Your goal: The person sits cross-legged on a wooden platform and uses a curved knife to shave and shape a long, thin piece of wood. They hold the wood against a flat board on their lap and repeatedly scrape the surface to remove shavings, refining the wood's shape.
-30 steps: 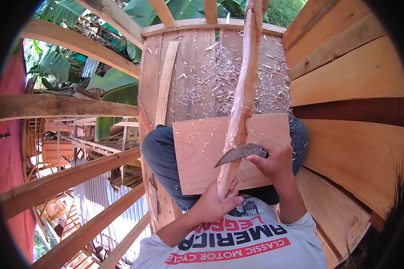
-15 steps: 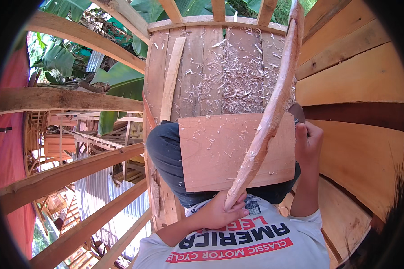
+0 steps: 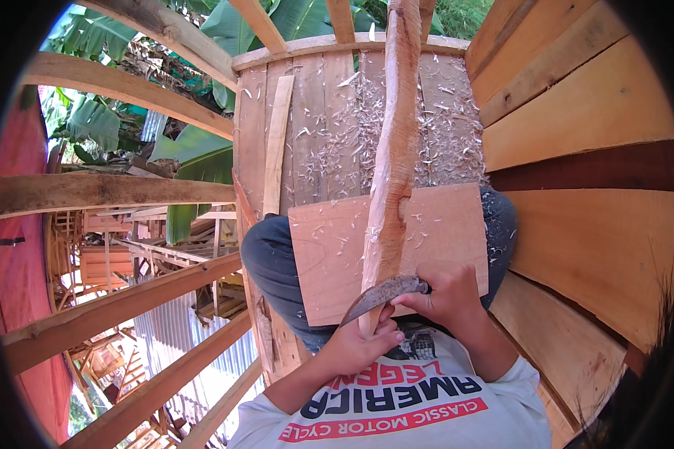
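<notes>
Head camera view shows you seated cross-legged, with your left hand (image 3: 363, 346) grasping the near end of a rough-hewn wooden pole (image 3: 391, 187), the fingers curling round its right side. Your right hand (image 3: 448, 295) has its grip clenched on the handle of a curved knife (image 3: 382, 293), whose dark, stained blade crosses over the pole just beyond your left hand, its tip pointing left and toward you. You cannot tell from this angle whether the edge bites into the wood. The pole runs away from you above a flat rectangular board (image 3: 326, 254) on your lap, and its far end passes out of the top of the picture. Its left face looks pale and smooth, while its right face is browner and rough, with a notch partway along. Curled wood shavings (image 3: 449, 131) lie thick on the plank floor (image 3: 307, 176) ahead, and a few specks dot the board and your dark trousers (image 3: 269, 258). Left of the pole, a narrow wooden slat (image 3: 278, 142) lies lengthwise on the planks. Wide wall boards (image 3: 591, 247) rise on your right; on your left, beyond open wooden rails (image 3: 112, 192), you see banana leaves (image 3: 202, 161), corrugated metal sheets (image 3: 165, 329) and a red cloth (image 3: 22, 284).
</notes>
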Demonstrator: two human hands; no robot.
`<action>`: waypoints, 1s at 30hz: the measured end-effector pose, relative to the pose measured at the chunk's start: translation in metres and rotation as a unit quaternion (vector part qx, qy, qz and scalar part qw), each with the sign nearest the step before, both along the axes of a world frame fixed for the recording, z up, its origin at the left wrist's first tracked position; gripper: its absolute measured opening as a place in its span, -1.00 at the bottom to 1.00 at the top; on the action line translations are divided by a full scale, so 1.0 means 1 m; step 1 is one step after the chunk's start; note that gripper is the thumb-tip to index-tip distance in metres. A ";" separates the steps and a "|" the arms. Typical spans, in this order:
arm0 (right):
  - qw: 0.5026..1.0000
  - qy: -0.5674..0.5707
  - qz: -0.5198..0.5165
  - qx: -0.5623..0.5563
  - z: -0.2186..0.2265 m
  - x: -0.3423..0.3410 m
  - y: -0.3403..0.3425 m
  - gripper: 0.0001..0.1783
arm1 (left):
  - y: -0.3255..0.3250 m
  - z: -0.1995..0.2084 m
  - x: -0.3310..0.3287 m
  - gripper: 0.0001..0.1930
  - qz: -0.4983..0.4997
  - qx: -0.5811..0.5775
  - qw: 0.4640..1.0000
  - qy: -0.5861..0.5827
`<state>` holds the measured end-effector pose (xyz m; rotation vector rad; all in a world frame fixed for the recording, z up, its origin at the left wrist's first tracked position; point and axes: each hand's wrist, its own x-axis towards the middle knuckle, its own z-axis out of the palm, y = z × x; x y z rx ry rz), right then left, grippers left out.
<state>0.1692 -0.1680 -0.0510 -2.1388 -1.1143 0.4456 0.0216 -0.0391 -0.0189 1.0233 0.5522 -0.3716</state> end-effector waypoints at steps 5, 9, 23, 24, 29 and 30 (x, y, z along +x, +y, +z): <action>0.991 0.024 -0.135 0.013 -0.012 0.027 -0.001 -0.38 | -0.014 -0.003 -0.006 -0.78 0.000 -0.067 0.998 -0.001; 0.990 -0.002 -0.140 -0.010 -0.012 0.030 -0.004 -0.38 | -0.013 -0.008 -0.006 -0.75 -0.005 0.006 1.000 0.001; 1.000 0.008 -0.011 0.013 0.005 0.002 -0.010 -0.34 | -0.012 0.000 -0.001 -0.81 0.005 0.189 0.982 -0.024; 1.000 -0.002 -0.015 0.013 0.003 0.004 -0.010 -0.33 | -0.012 0.002 0.000 -0.80 0.005 0.193 0.981 -0.026; 0.997 -0.069 -0.027 0.023 -0.008 0.011 -0.008 -0.29 | -0.013 0.004 0.002 -0.80 0.010 0.253 0.966 -0.045; 0.995 -0.084 -0.031 0.032 -0.010 0.012 -0.007 -0.29 | -0.014 0.001 0.001 -0.79 0.011 0.251 0.967 -0.046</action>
